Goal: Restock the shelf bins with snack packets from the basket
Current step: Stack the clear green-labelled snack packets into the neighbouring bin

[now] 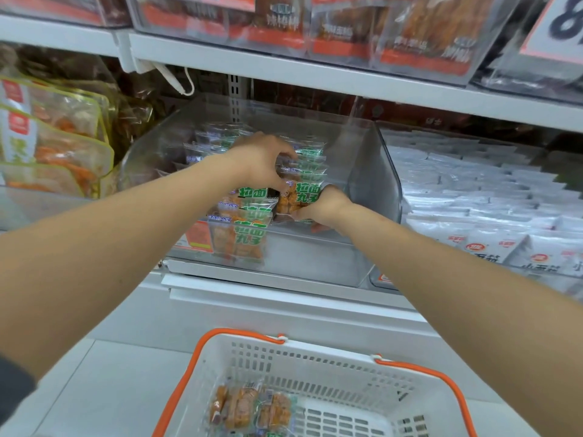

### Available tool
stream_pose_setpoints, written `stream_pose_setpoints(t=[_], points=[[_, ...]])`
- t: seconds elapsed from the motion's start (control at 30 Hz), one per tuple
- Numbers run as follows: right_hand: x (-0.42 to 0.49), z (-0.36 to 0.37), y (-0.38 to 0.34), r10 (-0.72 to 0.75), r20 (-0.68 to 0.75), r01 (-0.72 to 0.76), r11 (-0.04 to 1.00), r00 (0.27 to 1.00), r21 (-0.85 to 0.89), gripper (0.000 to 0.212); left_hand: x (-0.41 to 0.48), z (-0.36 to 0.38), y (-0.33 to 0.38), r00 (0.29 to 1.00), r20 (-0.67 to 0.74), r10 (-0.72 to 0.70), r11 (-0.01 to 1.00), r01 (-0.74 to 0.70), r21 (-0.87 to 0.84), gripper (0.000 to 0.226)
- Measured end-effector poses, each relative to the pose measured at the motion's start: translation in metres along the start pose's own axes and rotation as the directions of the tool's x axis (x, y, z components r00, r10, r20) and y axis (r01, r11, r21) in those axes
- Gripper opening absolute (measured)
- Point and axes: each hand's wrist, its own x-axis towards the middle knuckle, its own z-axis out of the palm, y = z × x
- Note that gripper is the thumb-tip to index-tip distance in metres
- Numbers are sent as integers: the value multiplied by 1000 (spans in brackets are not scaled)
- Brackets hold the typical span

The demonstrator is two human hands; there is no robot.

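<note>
White shop shelves (pixel 284 69) stocked with bagged snacks fill my view. Inside the clear plastic bin (pixel 373 184) on the middle shelf, my left hand (pixel 258 159) curls fingers and thumb round the top of an upright row of transparent, green-lettered snack packets (pixel 310 170). My right hand (pixel 321 208) grips the row's front packet from below. More of these stand just to the left in the bin. Below, a white slatted plastic basket (pixel 315 354) with orange handles holds a few loose packets (pixel 249 405) at its near left.
</note>
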Motion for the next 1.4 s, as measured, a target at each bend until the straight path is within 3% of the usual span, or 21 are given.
stream_pose_setpoints(t=[0.1, 0.47, 0.57, 0.7, 0.83, 0.93, 1.0, 1.07, 1.13, 1.17, 1.23, 1.3, 1.4], points=[[-4, 1, -2, -15, 15, 14, 998, 1000, 56, 31, -2, 2, -1, 999, -48, -20, 1000, 21, 15, 61], [-6, 4, -6, 10, 16, -12, 995, 1000, 98, 34, -9, 8, -4, 995, -99, -21, 1000, 22, 8, 61], [-8, 5, -7, -12, 6, 11, 998, 1000, 70, 21, -13, 10, -7, 996, -84, -23, 999, 26, 35, 61], [-12, 4, -5, -57, 29, 58, 998, 998, -29, 31, -13, 11, -9, 997, -73, 13, 994, -5, 108, 42], [-19, -4, -3, 6, 49, -3, 999, 999, -49, 26, -17, 4, -7, 997, -73, -15, 999, 18, 51, 54], [-37, -16, -3, -53, -55, 45, 989, 997, -138, 27, -28, 3, -3, 989, -139, -41, 998, 35, -46, 46], [-52, -22, 1, -199, -232, 168, 974, 952, -149, 10, -42, 3, 6, 970, -235, -63, 993, 37, -114, 30], [-76, -22, 6, -377, -404, 365, 924, 833, -110, 14, -64, 2, 22, 920, -381, -96, 982, 24, -190, 11], [-107, -19, 12, -508, -485, 539, 838, 712, -87, 10, -90, 3, 42, 858, -494, -137, 963, -2, -270, 11], [-123, -16, 16, -538, -492, 578, 812, 684, -84, 9, -105, 5, 52, 837, -526, -152, 953, -17, -302, 11], [-150, -7, 33, -541, -456, 577, 814, 706, -72, 9, -137, 16, 72, 831, -528, -175, 929, -38, -368, 10], [-173, 11, 60, -506, -362, 524, 850, 783, -55, 9, -169, 43, 87, 858, -464, -219, 895, -14, -447, 13], [-195, 49, 116, -374, -142, 370, 927, 916, -57, 7, -218, 101, 98, 928, -199, -315, 860, 190, -474, 18]])
